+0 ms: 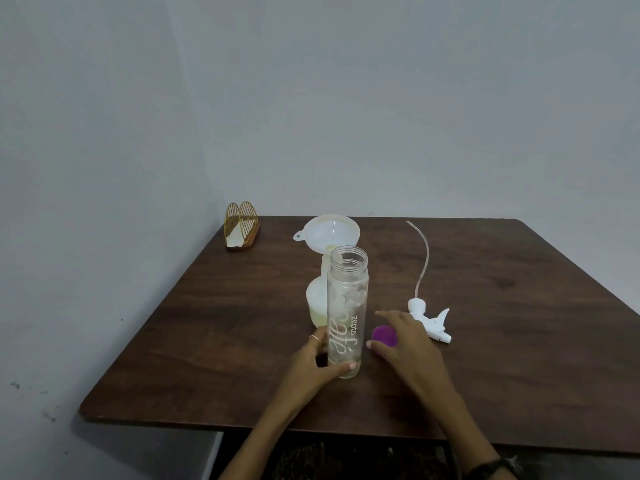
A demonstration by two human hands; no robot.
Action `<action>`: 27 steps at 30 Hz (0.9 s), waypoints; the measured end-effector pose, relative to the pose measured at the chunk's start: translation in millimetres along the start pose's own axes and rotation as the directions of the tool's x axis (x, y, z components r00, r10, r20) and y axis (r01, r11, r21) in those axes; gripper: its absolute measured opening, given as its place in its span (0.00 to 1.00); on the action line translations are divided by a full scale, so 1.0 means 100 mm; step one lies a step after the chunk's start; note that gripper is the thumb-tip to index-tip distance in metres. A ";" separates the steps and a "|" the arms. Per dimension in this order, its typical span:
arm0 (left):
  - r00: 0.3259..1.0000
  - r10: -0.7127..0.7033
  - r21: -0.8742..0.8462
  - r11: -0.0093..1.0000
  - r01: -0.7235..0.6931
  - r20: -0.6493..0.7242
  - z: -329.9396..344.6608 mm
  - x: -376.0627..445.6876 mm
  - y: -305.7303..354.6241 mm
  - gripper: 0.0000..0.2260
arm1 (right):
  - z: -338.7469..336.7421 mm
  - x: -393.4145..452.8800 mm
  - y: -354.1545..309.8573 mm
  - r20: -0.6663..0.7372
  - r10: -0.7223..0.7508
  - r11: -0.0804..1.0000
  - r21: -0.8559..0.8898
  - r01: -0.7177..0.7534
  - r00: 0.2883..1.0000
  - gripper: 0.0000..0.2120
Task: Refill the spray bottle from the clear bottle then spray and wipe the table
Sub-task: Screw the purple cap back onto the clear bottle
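The clear bottle (347, 306) stands upright and uncapped on the brown table (519, 323), nearly empty. My left hand (317, 362) grips its base. Right behind it stands the white spray bottle (316, 303) with a white funnel (329, 230) in its neck and pale liquid at its bottom. My right hand (405, 344) hovers with spread fingers over the purple cap (383, 336), which lies on the table to the right of the clear bottle. The white spray head (429, 318) with its long dip tube lies further right.
A gold wire napkin holder (241, 225) with a white napkin sits at the table's far left corner, against the wall. The near table edge runs just in front of my forearms.
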State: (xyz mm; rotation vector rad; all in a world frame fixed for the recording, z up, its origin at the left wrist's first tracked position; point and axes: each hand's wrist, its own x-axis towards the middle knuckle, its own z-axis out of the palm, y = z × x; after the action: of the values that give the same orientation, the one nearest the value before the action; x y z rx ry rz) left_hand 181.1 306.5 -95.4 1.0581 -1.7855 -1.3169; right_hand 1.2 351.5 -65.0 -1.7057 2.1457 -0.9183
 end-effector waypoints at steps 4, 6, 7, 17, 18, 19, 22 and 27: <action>1.000 -0.007 -0.003 1.000 0.007 -0.011 0.00 -0.03 0.02 0.27 | 0.09 -0.02 0.04 0.027 0.021 0.996 -0.087 -0.018 0.999 0.23; 1.000 -0.012 0.013 1.000 0.012 -0.011 0.00 -0.04 0.03 0.25 | 0.04 -0.03 0.01 -0.023 0.048 0.998 0.045 -0.047 0.999 0.22; 1.000 -0.011 0.021 1.000 0.011 -0.009 0.01 -0.04 0.03 0.24 | -0.02 -0.06 -0.04 -0.067 0.056 0.986 0.159 -0.045 0.996 0.22; 1.000 -0.014 0.005 1.000 0.014 -0.007 0.01 -0.06 0.08 0.24 | -0.82 -0.26 -1.14 -0.486 -0.159 0.546 0.682 0.486 0.860 0.17; 1.000 -0.012 0.001 1.000 0.012 -0.007 0.01 -0.06 0.09 0.24 | -0.82 -0.25 -1.19 -0.508 -0.170 0.527 0.677 0.514 0.844 0.19; 1.000 -0.013 -0.002 1.000 0.013 -0.005 0.01 -0.07 0.10 0.24 | -0.80 -0.23 -1.22 -0.529 -0.174 0.516 0.669 0.534 0.831 0.18; 1.000 -0.015 -0.006 1.000 0.015 0.001 0.01 -0.07 0.11 0.24 | -0.69 -0.16 -1.23 -0.570 -0.158 0.575 0.611 0.545 0.806 0.18; 1.000 -0.026 0.004 1.000 0.026 0.003 0.01 -0.05 0.09 0.25 | -0.58 -0.06 -1.18 -0.538 -0.142 0.676 0.561 0.478 0.831 0.17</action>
State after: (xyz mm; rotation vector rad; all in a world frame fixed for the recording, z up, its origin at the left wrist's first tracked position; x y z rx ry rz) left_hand 180.9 312.6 -87.1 1.0853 -1.7827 -1.3319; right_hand 62.8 361.8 51.0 -1.5658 1.3759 -2.0839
